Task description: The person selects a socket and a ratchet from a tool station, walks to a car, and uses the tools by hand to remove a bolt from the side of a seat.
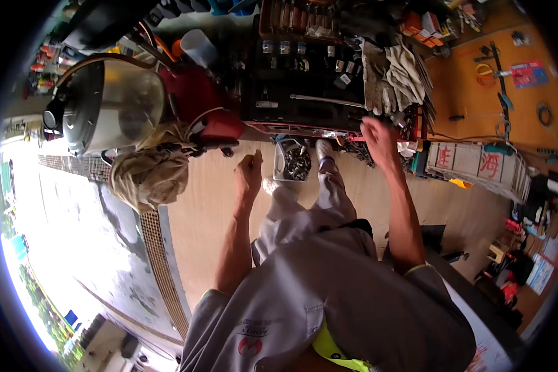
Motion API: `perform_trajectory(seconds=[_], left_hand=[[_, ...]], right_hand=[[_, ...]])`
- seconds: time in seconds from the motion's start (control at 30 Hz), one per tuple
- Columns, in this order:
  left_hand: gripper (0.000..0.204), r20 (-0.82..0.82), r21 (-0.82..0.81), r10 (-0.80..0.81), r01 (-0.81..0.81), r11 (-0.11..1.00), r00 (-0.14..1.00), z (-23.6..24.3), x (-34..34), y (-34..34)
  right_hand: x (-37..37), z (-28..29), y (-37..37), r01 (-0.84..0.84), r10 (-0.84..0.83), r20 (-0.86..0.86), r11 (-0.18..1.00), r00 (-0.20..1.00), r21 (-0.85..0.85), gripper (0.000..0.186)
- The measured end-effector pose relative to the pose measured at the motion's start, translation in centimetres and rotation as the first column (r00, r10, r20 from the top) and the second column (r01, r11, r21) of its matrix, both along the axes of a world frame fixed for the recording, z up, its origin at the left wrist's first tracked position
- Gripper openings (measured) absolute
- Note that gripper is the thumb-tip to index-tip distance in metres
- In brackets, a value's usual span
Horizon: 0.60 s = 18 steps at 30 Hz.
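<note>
My left hand (248,175) hangs over the wooden floor with its fingers curled into a loose fist; nothing shows in it. Over the front right edge of a black tool tray (273,127) is my right hand (380,140), its fingers bent together. What they hold, if anything, is too small to make out. In the tray lies a long metal bar (325,100), with several short metal sockets (302,48) behind it. A pair of dirty whitish work gloves (404,71) lies at the right of the tray, just beyond my right hand.
A pale bin (279,166) of metal parts stands on the floor by my feet. Left are a clear round tank (127,99), a red machine (195,102) and a bunched beige cloth (146,180). A white crate (471,162) and an orange board with tools (471,93) are right.
</note>
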<state>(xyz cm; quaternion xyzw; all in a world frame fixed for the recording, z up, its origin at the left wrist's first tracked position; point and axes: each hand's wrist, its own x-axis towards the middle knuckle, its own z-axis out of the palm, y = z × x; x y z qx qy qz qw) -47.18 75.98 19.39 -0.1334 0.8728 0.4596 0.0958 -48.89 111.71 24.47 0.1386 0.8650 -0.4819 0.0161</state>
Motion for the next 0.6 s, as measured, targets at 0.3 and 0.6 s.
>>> perform_trajectory(seconds=[0.3,0.6], left_hand=[[0.051,0.309,-0.107,0.468,-0.459,0.882,0.828,-4.0,11.7,6.0],[0.036,0.591,-0.23,0.648,-0.67,0.706,0.48,-5.0,40.5,12.4]], right_hand=[[-22.6,-1.1,0.8,-0.407,0.517,-0.162,0.8,0.841,0.441,0.029],[-27.9,-7.0,-0.5,-0.538,0.722,0.005,0.511,0.692,0.67,0.035]])
